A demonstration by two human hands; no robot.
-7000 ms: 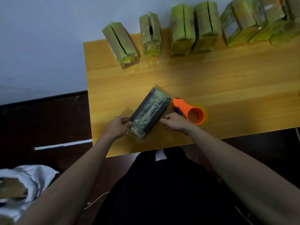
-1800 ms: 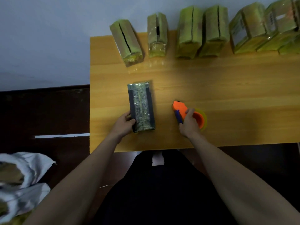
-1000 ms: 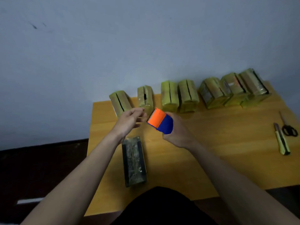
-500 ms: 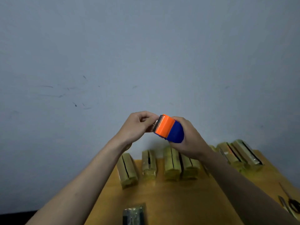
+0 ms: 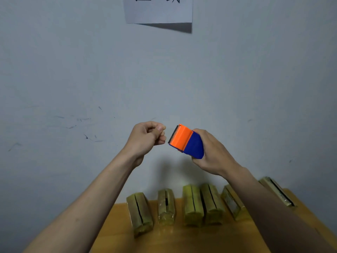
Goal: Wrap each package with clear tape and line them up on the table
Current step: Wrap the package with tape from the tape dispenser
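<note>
right hand [image 5: 215, 154] gripping orange-and-blue plastic tape dispenser [image 5: 186, 141] | left hand [image 5: 145, 139] at its 9 o'clock, fingertips pinching together, tape not discernible

**Hands raised before the wall, packages lined up below**

The tape dispenser [image 5: 186, 141] is held in the right hand [image 5: 213, 154], just right of the left hand [image 5: 145, 139]. Below them, a row of packages [image 5: 193, 205] is set along the table's [image 5: 182, 240] far edge, against the wall [image 5: 73, 70]. A paper sheet [image 5: 158, 10] is fixed high above.

Packing room: wooden table [image 5: 182, 240], taped packages [image 5: 193, 205].
</note>
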